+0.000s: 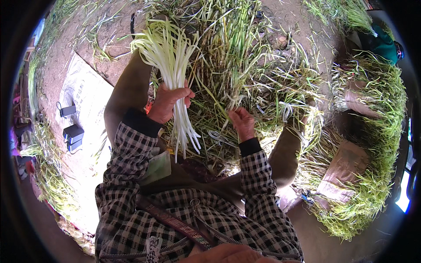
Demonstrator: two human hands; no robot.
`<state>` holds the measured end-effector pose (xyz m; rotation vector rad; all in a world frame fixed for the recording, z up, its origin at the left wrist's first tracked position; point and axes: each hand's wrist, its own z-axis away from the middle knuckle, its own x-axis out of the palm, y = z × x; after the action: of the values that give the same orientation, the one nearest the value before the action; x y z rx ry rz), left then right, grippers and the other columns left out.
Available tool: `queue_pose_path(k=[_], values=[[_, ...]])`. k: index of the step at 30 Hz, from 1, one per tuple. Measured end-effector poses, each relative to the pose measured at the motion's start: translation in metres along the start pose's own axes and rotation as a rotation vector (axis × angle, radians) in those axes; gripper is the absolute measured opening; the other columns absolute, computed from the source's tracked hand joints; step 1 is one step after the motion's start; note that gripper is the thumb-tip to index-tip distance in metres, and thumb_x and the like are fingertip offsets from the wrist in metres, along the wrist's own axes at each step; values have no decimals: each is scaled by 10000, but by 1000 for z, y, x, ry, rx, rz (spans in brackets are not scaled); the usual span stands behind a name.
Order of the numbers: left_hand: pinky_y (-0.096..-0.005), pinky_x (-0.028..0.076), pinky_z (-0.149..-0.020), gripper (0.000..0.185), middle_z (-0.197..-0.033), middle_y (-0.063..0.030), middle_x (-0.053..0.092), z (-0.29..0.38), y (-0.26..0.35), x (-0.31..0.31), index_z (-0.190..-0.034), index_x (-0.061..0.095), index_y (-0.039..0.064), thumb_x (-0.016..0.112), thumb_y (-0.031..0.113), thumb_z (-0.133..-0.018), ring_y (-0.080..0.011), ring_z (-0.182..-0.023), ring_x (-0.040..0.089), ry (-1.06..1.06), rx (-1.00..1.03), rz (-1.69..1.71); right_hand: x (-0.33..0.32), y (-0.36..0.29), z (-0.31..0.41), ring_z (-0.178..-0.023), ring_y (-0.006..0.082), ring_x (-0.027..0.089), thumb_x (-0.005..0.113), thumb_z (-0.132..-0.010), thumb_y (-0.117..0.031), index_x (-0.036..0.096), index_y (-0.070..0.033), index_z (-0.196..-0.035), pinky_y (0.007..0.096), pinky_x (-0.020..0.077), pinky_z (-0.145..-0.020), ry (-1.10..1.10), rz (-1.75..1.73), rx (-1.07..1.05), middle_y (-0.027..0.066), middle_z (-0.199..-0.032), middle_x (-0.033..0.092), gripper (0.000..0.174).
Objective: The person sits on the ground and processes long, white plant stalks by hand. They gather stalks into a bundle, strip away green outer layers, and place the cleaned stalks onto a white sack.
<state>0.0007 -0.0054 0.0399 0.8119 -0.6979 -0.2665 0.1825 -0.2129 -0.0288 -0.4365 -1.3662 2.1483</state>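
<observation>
My left hand (169, 100) is closed around a bunch of long blanched stalks (176, 70), probably garlic shoots or chives. Their white lower ends hang below my fist, and pale yellow-green leaves fan out above it. To the right, my right hand (242, 121) has its fingers pinched together on a thin yellow-green stalk (215, 98); its far end runs up toward the left. Beneath and beyond both hands lies a heap of loose green stalks and trimmed leaves (230, 39), between my spread knees.
On the left, a white woven sack (88, 95) lies on the dirt floor with black box-like devices (73, 133) on it. Long stacks of leafy bundles (384, 131) stand at right, partly under brown cardboard (345, 167). Someone's green sleeve (383, 44) shows at upper right.
</observation>
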Motion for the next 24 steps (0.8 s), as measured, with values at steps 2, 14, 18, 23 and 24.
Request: queue_pose_path(k=[2, 14, 18, 23, 24], values=[[-259, 498, -512, 195, -768, -101, 625, -1, -4, 1, -956, 557, 29, 668, 73, -801, -143, -568, 598, -30, 15, -7, 11, -12, 15, -612, 63, 503, 654, -849, -126, 636, -7, -932, 231, 401, -524, -35, 231, -95, 4, -739, 612, 146], [-264, 473, -477, 181, -737, -71, 599, -6, -31, 0, -894, 570, 1, 694, 52, -772, -138, -547, 589, -85, -95, -133, 65, -16, 70, -590, 186, 572, 643, -850, -113, 615, -21, -967, 301, 455, -538, -151, 471, -290, 106, -809, 609, 151], [-269, 468, -475, 186, -707, -67, 590, -5, -36, 5, -885, 574, -16, 692, 16, -745, -144, -516, 575, -64, -102, -151, 68, -6, 70, -627, 196, 598, 635, -863, -128, 617, -16, -998, 315, 470, -561, -164, 445, -271, 125, -813, 618, 176], [-273, 461, -473, 182, -706, -72, 584, -4, -39, 8, -874, 569, -19, 685, 1, -735, -150, -514, 571, -37, -92, -143, 62, -2, 55, -667, 130, 572, 601, -896, -165, 618, -1, -1034, 282, 463, -584, -208, 292, -50, 70, -811, 626, 216], [-273, 461, -472, 184, -707, -72, 584, -5, -40, 7, -873, 568, -21, 684, -2, -731, -150, -514, 571, -49, -87, -137, 62, -5, 48, -674, 116, 563, 595, -901, -174, 617, 4, -1037, 272, 460, -588, -192, 245, 20, 56, -810, 625, 226]])
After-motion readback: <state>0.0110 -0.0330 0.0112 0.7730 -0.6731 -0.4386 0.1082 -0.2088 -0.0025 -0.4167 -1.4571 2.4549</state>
